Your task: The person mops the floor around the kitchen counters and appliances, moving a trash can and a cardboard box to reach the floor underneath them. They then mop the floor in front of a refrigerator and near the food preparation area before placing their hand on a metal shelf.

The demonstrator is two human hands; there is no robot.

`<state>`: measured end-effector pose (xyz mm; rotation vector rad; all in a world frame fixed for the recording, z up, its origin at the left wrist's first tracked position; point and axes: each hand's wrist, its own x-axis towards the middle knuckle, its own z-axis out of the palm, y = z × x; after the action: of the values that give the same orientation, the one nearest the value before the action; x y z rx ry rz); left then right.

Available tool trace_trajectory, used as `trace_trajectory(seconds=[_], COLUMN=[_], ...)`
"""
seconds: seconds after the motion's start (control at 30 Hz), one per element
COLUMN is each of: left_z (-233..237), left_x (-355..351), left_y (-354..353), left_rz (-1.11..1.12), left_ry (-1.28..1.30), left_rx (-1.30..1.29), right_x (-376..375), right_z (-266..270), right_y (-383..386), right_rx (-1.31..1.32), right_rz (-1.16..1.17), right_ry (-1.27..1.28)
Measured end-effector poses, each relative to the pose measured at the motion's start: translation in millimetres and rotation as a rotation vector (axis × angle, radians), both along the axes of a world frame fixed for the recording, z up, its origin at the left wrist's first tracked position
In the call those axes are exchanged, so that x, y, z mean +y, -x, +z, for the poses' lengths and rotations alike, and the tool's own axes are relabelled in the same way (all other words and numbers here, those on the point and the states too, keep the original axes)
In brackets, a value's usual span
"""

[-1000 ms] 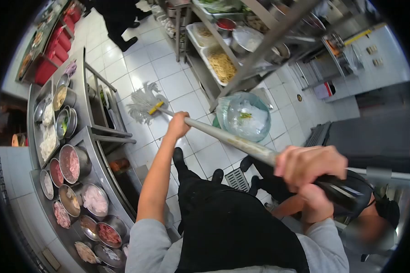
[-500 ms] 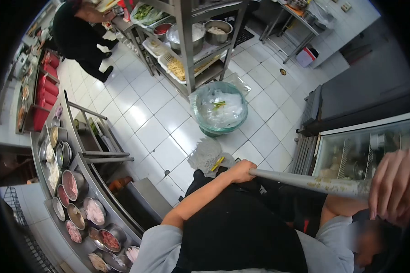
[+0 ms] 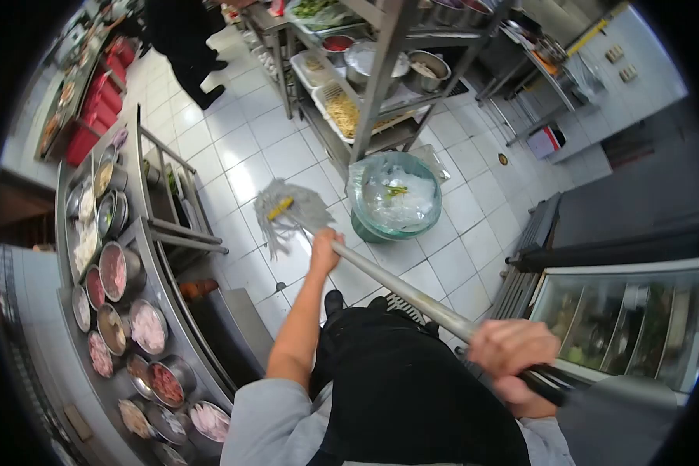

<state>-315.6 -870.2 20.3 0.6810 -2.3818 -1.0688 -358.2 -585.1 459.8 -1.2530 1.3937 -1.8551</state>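
A mop's long grey handle (image 3: 404,291) slants across the front of my body. My left hand (image 3: 326,250) is wrapped round its lower part, close above the mop head. Near the handle's top end, my right hand (image 3: 514,351) is closed round it, somewhat blurred. The grey string mop head (image 3: 299,206), with a yellow clamp (image 3: 280,208), lies on the white tiled floor (image 3: 241,194), left of the green bin (image 3: 396,221) lined with clear plastic.
A steel counter (image 3: 151,256) with several metal bowls of food runs along the left. Behind the bin stands a metal shelf rack (image 3: 380,85). A glass-topped fridge (image 3: 621,311) is at the right. Another person (image 3: 179,46) stands at the back left.
The mop head has moved left and away from my feet. My left hand has shifted left, and my right hand has come down and inward, now closed round the handle. The view has shifted too.
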Motion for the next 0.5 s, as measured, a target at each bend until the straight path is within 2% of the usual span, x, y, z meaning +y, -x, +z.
trace_trajectory(seconds=[0.03, 0.13, 0.23, 0.27, 0.37, 0.5], left_z=[-11.5, -18.5, -8.7, -6.2, 21.8, 64.5], left_x=[-22.9, -79.0, -85.7, -76.4, -27.9, 63.6], left_y=[-2.4, -0.9, 0.4, -0.2, -2.2, -8.1], left_rz=[0.051, 0.105, 0.148, 0.18, 0.261, 0.336], left_ry=[0.017, 0.041, 0.064, 0.049, -0.044, -0.015], left_rx=[0.046, -0.114, -0.019, 0.028, 0.098, 0.164], right_x=[-15.4, -53.2, -72.8, -72.6, -67.2, -48.5], right_z=[-15.0, -46.7, -33.0, -19.1, 20.8, 70.1], right_y=[1.5, 6.7, 18.0, 14.3, 25.9, 82.6], right_rx=[0.047, 0.085, 0.096, 0.009, -0.007, 0.164], right_rz=[0.062, 0.124, 0.156, 0.072, 0.04, 0.231], right_ry=[-0.026, -0.002, 0.011, 0.004, 0.061, 0.18])
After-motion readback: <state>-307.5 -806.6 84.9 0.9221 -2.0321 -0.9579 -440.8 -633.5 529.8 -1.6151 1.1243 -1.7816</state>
